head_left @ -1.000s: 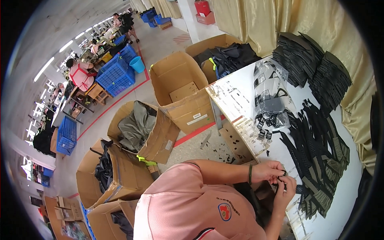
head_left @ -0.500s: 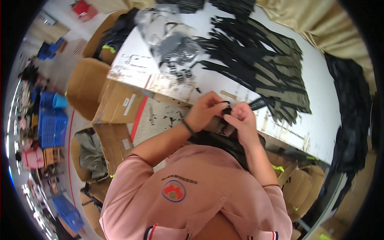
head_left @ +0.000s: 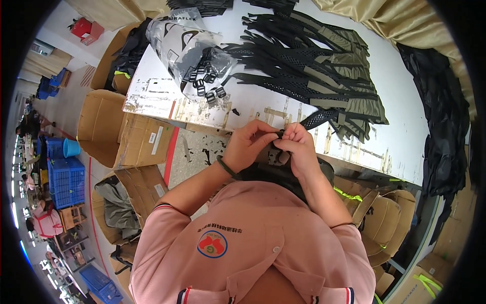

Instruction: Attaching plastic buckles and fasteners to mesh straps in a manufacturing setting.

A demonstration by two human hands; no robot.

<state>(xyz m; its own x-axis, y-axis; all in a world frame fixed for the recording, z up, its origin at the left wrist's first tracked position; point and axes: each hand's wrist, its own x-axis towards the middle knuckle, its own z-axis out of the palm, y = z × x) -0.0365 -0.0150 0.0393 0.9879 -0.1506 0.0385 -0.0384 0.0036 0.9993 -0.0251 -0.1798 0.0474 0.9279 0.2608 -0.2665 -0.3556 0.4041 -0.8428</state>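
Both hands meet in front of my chest, just off the near edge of the white table [head_left: 152, 91]. My left hand [head_left: 249, 146] is closed, thumb and fingers pinching a small black piece that the fingertips mostly hide; it may be a buckle. Against it, my right hand [head_left: 298, 145] pinches the end of a black mesh strap [head_left: 318, 118]. From there the strap runs back to a pile of black and olive strap pieces [head_left: 349, 76]. Left of the pile, several black plastic buckles [head_left: 206, 81] spill from a clear plastic bag [head_left: 177, 45].
Open cardboard boxes [head_left: 101, 126] stand left of the table, and another box [head_left: 387, 223] is to the right. Black fabric [head_left: 440, 116] hangs at the right by gold curtains [head_left: 385, 20]. Blue crates [head_left: 68, 180] and a person in pink [head_left: 48, 220] are farther left.
My view has shifted slightly, and the table things sit a little farther left and higher. Both hands stay close together on the black strap, with a small change in finger position.
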